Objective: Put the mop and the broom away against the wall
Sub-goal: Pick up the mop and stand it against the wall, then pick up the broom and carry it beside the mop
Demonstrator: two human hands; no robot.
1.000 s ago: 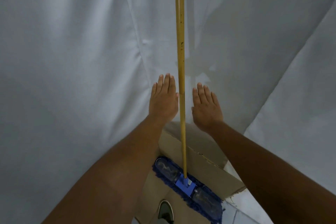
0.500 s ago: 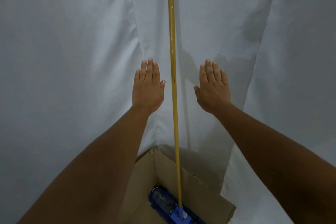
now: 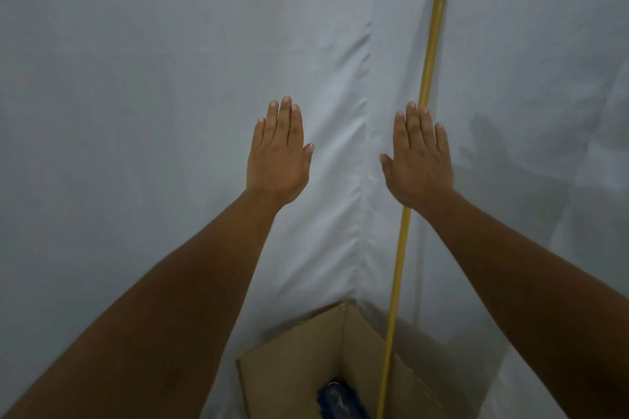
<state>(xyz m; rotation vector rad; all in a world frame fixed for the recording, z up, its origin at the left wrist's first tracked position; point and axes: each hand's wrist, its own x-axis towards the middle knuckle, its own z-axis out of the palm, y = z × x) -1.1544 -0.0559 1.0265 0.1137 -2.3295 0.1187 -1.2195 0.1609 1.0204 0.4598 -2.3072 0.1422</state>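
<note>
The mop's long yellow wooden handle (image 3: 429, 54) leans upright against the white cloth-covered wall (image 3: 136, 78), its top end visible at upper right. Its blue head (image 3: 337, 401) shows partly at the bottom edge, resting on cardboard. My left hand (image 3: 277, 155) is raised flat, fingers together, to the left of the handle and apart from it. My right hand (image 3: 420, 160) is raised flat too, in front of the handle and hiding a stretch of it; it grips nothing. No broom is in view.
A flattened brown cardboard sheet (image 3: 296, 360) lies folded in the wall corner at the bottom. A vertical crease in the white cloth (image 3: 360, 180) runs down the corner. My hand's shadow falls on the cloth at right.
My view has lifted and swung left, so the handle now sits right of centre with its top showing. Both hands stay flat and off the handle; the right hand now overlaps it.
</note>
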